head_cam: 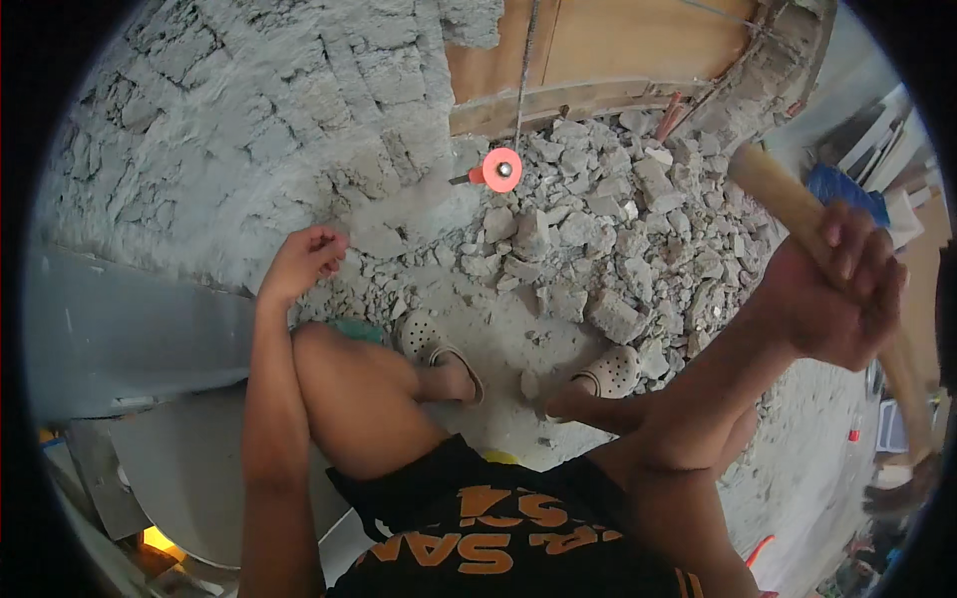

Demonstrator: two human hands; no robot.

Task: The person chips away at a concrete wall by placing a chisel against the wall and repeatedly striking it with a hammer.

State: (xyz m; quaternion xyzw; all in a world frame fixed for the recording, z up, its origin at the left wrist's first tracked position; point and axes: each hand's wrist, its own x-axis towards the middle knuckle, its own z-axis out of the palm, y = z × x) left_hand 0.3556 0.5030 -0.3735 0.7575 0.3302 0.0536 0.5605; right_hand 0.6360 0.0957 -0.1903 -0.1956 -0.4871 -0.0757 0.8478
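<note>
My right hand (845, 291) is closed around the wooden handle of a hammer (781, 198), raised at the right; the blurred head is down by the right rim. A chisel with a round pink-red hand guard (502, 170) rests at the foot of the chipped wall (299, 112), its dark tip towards the left. My left hand (303, 261) is near the base of that wall, away from the chisel, with curled fingers and nothing seen in it. Broken concrete rubble (598, 217) lies in a heap to the right of the chisel.
A wooden panel (620, 45) stands behind the rubble, with a metal rod or cable (527, 75) hanging before it. My feet, in beige clogs (613, 371), are on the dusty floor beside the heap. A grey panel (142, 336) is at the left, and assorted items lie along the right.
</note>
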